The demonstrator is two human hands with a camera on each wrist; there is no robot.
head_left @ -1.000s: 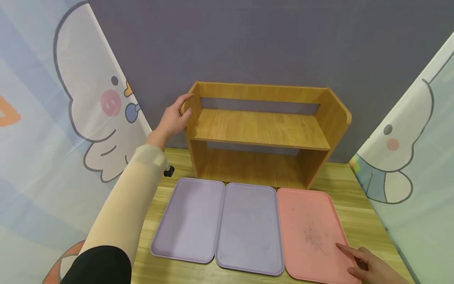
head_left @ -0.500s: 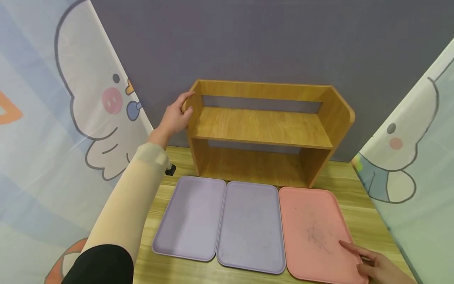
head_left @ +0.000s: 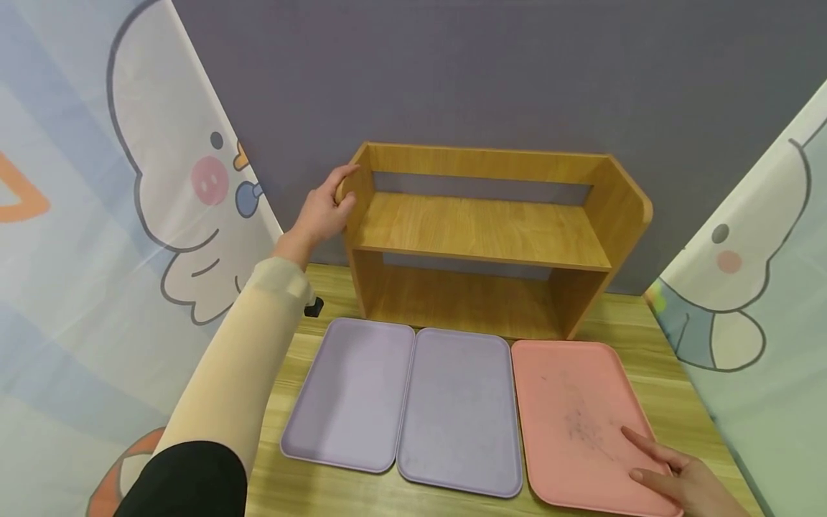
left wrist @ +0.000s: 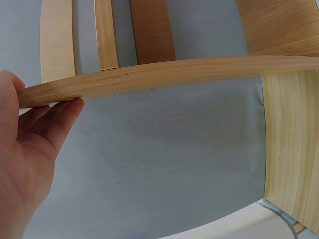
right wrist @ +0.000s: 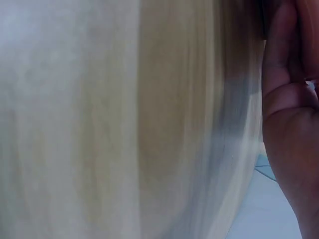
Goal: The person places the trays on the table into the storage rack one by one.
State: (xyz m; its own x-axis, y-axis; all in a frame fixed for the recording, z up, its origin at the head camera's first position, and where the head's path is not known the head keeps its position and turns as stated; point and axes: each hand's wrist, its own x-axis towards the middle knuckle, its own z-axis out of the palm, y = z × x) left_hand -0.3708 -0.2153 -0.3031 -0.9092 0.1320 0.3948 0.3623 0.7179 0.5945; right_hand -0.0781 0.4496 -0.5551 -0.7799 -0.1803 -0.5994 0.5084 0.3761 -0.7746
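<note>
With fingers on one face and thumb on the other, my left hand (head_left: 325,210) grips the left side panel of a two-tier wooden desk shelf (head_left: 484,228). The left wrist view shows those fingers wrapped round the panel's edge (left wrist: 149,74). At lower right my right hand (head_left: 688,477) holds the near right edge of a pink tray (head_left: 562,402), forefinger and thumb lying over its surface. Seen from the right wrist, the other fingers (right wrist: 281,55) are beside and beneath the tray's rim, partly in shadow. Dark scuff marks show on the pink tray.
Two lilac trays, a left one (head_left: 355,395) and a middle one (head_left: 460,413), lie in line left of the pink tray. The shelf stands behind them against a grey backdrop (head_left: 491,79). Cartoon-printed curtains (head_left: 723,337) flank the wood-grain table (head_left: 293,380).
The pink tray's near end has swung slightly right with my right hand, widening the gap to the middle tray. My left hand keeps its grip on the shelf; the head view shifted a little.
</note>
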